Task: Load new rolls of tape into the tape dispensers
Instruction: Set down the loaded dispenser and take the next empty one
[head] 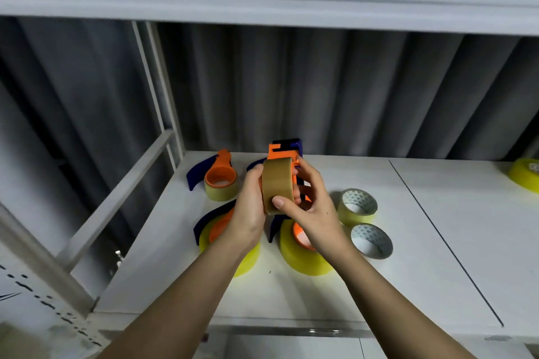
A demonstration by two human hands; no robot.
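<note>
Above the white shelf (379, 285), a brown tape roll (277, 186) sits on an orange dispenser (284, 151), gripped by the left hand (252, 210) and pinched by the right hand (313, 208). Below lie three loaded dispensers, the far-left one (220, 181) among them; two loose rolls (357, 205) rest to the right.

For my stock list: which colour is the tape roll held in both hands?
Brown tape roll, seen in the head view.
</note>
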